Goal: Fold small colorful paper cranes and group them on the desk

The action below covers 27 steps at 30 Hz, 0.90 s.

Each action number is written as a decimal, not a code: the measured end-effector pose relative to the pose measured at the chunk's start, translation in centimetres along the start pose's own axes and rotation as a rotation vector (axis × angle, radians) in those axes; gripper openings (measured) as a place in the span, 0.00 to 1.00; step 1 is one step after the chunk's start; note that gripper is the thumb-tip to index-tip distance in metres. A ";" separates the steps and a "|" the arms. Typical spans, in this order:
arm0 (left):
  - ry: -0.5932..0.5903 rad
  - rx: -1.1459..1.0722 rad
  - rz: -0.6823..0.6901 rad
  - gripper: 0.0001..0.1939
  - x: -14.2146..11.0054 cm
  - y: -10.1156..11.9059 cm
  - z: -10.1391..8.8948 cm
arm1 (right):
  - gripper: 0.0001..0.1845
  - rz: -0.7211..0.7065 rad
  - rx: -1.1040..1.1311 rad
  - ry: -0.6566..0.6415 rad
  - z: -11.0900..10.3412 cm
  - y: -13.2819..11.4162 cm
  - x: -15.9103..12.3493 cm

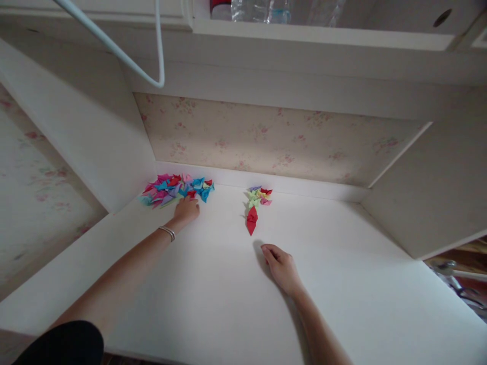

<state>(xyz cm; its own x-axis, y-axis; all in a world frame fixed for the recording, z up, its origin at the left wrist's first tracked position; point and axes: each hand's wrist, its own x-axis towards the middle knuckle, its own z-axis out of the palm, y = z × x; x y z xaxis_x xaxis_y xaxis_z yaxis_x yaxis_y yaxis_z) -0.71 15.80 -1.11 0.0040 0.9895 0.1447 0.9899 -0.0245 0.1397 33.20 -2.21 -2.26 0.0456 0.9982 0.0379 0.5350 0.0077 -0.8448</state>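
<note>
A dense pile of folded paper cranes [167, 190] in pink, blue, red and purple lies at the back left of the white surface. My left hand [186, 210] is at its front edge, fingers curled down beside a red paper crane [191, 194]. Its fingertips are hidden, so what they grip is unclear. Farther right is a smaller group of paper cranes [254, 198] in light green, yellow, pink, red and purple. A larger-looking red crane [251, 220] lies in front of that group. Nearer to me, my right hand [279, 266] is closed, with nothing visible in it.
The white surface [213, 304] is bounded by a low ledge, flowered wallpaper [247, 134] and side panels. Overhead, a shelf [323, 35] holds clear plastic bottles [258, 11]. A pale bent cable or tube [125, 56] hangs at upper left. Metal items [462, 289] show at far right.
</note>
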 end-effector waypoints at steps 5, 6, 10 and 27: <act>0.049 0.047 -0.048 0.19 0.1 -0.1 0.5 | 0.25 0.017 -0.013 -0.014 -0.1 0.0 0.3; 0.054 0.054 -0.048 0.19 0.1 -0.2 0.5 | 0.25 0.020 -0.018 -0.016 -0.1 0.0 0.4; 0.069 0.075 -0.028 0.20 -0.2 -0.5 0.1 | 0.24 0.028 -0.029 -0.010 0.0 -0.1 0.4; 0.030 0.110 -0.006 0.22 -0.8 -2.1 -0.3 | 0.24 0.015 -0.024 0.014 0.0 -0.3 -0.1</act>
<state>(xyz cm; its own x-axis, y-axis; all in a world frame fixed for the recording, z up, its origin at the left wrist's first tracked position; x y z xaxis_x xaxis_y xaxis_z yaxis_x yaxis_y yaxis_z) -2.80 15.03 -1.23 -0.0045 0.9847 0.1740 0.9995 -0.0011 0.0323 33.04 -2.29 -1.99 0.0656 0.9973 0.0325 0.5546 -0.0093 -0.8321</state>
